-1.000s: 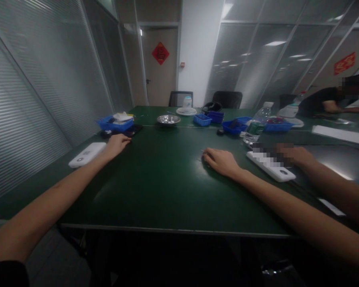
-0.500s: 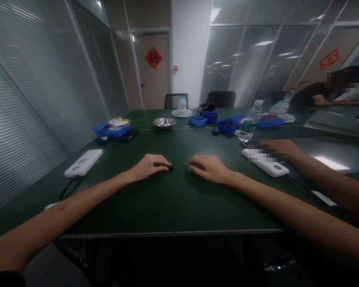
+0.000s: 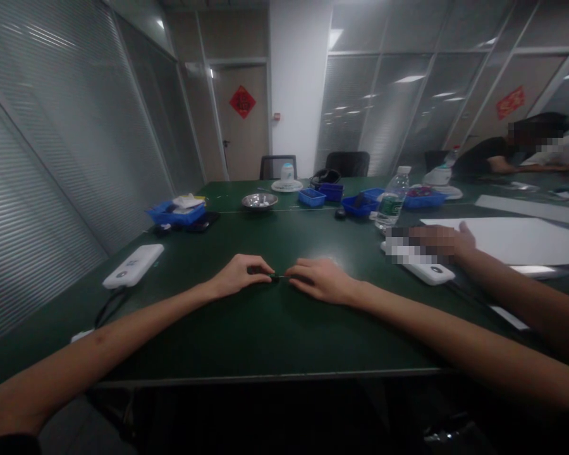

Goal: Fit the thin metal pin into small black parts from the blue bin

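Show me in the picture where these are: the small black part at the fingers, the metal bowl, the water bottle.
small black part (image 3: 275,277): head view, on its dark middle.
metal bowl (image 3: 259,205): head view, on its front wall.
water bottle (image 3: 388,207): head view, on its label.

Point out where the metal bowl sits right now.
In the head view, the metal bowl stands far back on the green table, left of centre, between the blue tray and a small blue bin.
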{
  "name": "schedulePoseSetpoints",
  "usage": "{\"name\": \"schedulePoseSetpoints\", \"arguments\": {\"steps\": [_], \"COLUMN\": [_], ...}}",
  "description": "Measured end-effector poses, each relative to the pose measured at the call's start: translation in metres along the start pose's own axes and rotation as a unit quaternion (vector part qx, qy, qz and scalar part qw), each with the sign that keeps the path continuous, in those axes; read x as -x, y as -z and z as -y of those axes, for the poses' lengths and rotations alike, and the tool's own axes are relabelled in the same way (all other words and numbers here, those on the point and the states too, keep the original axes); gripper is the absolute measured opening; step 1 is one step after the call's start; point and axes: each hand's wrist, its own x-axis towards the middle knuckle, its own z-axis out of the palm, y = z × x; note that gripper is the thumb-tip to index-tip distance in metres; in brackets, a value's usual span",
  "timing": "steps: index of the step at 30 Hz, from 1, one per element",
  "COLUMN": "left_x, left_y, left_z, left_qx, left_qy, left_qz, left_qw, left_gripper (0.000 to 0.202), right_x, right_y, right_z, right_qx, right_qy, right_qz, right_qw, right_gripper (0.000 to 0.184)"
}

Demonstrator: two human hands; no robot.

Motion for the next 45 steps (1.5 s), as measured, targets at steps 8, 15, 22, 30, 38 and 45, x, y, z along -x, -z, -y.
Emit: {"name": "schedulePoseSetpoints", "arguments": {"steps": [8,15,22,30,38,45], "left_x": [0.0,0.0,0.0,-0.002,-0.005,-0.003], "left_y": [0.002,0.001,0.001,0.0,-0.002,0.002], "left_z": [-0.001,-0.002,0.001,0.003,0.01,0.007], "left_qx": [0.024,0.032,0.038,0.036,0.078,-0.029], "left_qy": [-0.016,-0.007,-0.006,0.009,0.038,0.005], "left_qz": [0.011,0.004,0.005,0.014,-0.025,-0.039], "left_qw": [1.0,0.999,0.999,0.999,0.996,0.999], "left_gripper": [0.021,0.02,0.02,0.031,0.062,0.022], "right_x": [-0.002,-0.006,-0.015,-0.024,-0.026,-0.024], "right_y": [-0.005,-0.008,-0.009,-0.01,-0.017,-0.016], "right_z": [-0.003,-0.001,0.004,0.003,-0.005,-0.006], "right_qx": [-0.03,-0.054,-0.055,-0.127,-0.124,-0.071], "right_qy": [0.007,0.006,0.011,-0.035,-0.18,-0.304], "right_qz": [-0.001,-0.009,-0.007,-0.016,-0.072,-0.052], "right_qw": [1.0,0.998,0.998,0.991,0.973,0.949], "right_gripper": [0.035,0.034,0.032,0.028,0.029,0.031]}}
